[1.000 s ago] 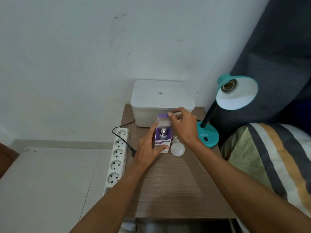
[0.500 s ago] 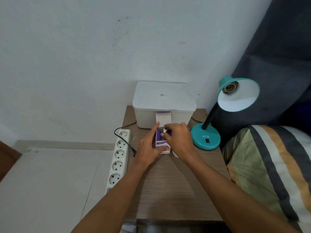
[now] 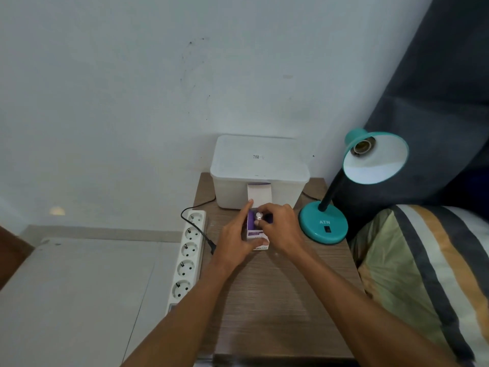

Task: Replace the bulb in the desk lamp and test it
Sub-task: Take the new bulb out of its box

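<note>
In the head view, the left hand (image 3: 234,235) grips the purple bulb box (image 3: 256,237) upright near the middle of the tabletop (image 3: 280,300), probably to steady it while the right hand (image 3: 281,229) pinches the new bulb (image 3: 258,215) by its metal base, poking from the open top. The lamp (image 3: 370,160) stands at the tabletop's right edge, its socket empty and facing the person, ready for the bulb.
</note>
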Demonstrator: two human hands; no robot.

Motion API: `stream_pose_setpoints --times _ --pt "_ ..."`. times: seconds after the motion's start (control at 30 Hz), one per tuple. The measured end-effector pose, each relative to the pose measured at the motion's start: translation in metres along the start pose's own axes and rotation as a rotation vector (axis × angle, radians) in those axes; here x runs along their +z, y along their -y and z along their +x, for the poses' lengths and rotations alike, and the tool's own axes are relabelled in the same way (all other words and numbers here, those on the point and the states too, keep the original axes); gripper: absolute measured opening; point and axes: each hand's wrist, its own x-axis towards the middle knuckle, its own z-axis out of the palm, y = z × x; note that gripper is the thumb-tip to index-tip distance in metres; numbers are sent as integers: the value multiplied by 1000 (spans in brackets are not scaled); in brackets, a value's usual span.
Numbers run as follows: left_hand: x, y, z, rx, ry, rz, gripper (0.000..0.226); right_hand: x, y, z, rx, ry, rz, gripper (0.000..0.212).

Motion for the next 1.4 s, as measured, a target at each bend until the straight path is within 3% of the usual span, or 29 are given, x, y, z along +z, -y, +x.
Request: stream_pose_setpoints --times 0.17,0.33,0.5,0.6,0.73,0.97,1.13,1.4 --pt "-1 -1 1 -34 21 29 116 -12 2 0 44 -123 150 27" --pt "1 -3 1 -31 7 24 116 -31 17 9 -86 -229 315 25" --pt "0 -3 0 -59 17 41 123 -45 27 17 49 -388 570 21" --pt "1 -5 -1 -71 7 29 127 -45 21 18 227 -349 669 23" --pt "1 -4 -2 -77 22 -1 123 -38 7 20 488 -174 737 17" --pt "2 -4 -1 -58 10 -27 105 -35 -2 23 365 -75 704 25" --pt "1 -4 -1 -82 2 -45 102 -33 -2 25 394 -149 712 25" --pt "1 -7 -2 -117 4 -50 96 -34 -6 19 338 -84 724 29"
